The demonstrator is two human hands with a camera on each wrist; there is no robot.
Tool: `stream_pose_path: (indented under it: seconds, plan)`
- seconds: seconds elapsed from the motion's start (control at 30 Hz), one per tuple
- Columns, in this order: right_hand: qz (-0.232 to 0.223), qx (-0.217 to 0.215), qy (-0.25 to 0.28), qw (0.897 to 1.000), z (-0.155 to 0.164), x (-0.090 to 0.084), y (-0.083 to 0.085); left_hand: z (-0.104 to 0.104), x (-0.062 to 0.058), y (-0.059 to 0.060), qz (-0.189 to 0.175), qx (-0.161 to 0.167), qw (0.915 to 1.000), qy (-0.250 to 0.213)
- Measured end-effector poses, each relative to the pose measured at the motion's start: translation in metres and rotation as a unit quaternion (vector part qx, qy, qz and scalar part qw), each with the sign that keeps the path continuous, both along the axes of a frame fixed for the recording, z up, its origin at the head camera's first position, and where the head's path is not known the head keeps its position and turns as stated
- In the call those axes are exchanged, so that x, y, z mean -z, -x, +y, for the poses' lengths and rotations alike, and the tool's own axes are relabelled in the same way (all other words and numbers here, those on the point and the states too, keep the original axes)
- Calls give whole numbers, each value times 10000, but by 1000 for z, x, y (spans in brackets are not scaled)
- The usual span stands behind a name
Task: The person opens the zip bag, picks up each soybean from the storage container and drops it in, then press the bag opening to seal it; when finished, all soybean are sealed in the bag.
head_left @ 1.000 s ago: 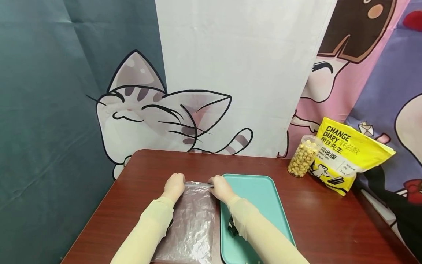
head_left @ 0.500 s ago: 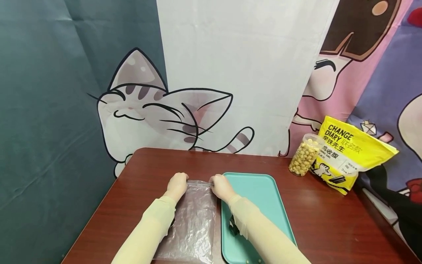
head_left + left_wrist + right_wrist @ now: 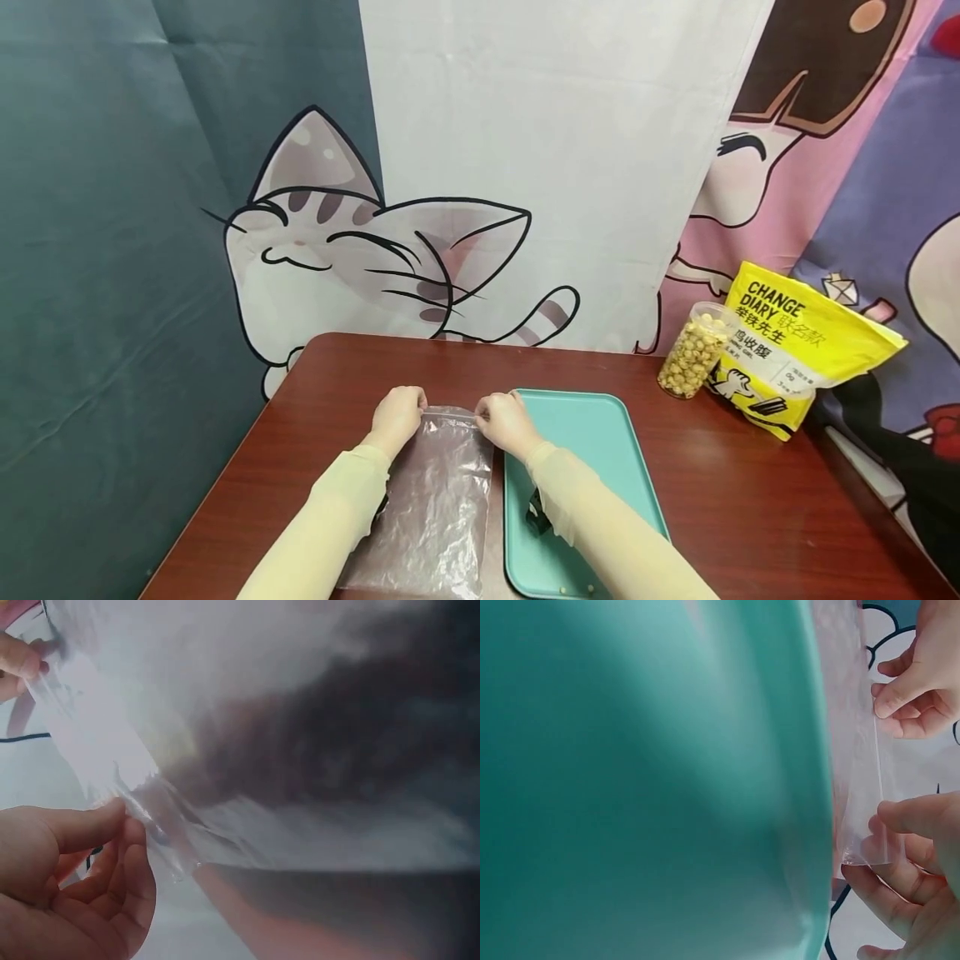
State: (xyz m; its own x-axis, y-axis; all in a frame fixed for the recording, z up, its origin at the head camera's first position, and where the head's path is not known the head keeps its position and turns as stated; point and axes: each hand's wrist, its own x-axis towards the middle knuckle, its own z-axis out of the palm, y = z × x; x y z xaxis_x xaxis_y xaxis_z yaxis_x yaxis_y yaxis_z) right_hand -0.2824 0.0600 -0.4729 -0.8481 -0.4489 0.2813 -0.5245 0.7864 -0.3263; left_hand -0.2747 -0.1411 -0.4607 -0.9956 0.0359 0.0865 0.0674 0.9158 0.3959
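Note:
A clear zip-lock bag [image 3: 431, 508] lies flat on the table, its zip edge pointing away from me. My left hand [image 3: 397, 421] pinches the far left corner between thumb and fingertips; the left wrist view shows this left hand [image 3: 82, 881] close up at the bag's plastic edge. At the opposite end of the zip, my right hand [image 3: 510, 425] pinches the far right corner. In the right wrist view the right hand [image 3: 922, 877] has its thumb on one face of the bag [image 3: 862, 802] and fingers behind it. No contents show inside the bag.
A turquoise tray [image 3: 600, 450] lies right of the bag, under my right forearm, with a few small crumbs near its front. Farther right, a clear jar of popcorn-like pieces [image 3: 693, 354] stands beside a yellow snack bag [image 3: 802, 350]. A printed cloth [image 3: 562, 167] hangs behind the table.
Both hands stay at the bag's top corners. The right hand's fingers have shifted and curled more at its corner, and the left hand has moved slightly left. The view has tilted a little.

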Motion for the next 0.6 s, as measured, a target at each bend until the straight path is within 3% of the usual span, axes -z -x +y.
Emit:
stream_pose_path:
  seconds: [0.23, 0.6]
  plan:
    - [84, -160, 226, 9996, 8, -8, -7, 2, -7, -11, 408, 204, 9989, 103]
    - [-296, -443, 498, 9973, 14, -16, -20, 4, -12, -26, 781, 543, 9952, 217]
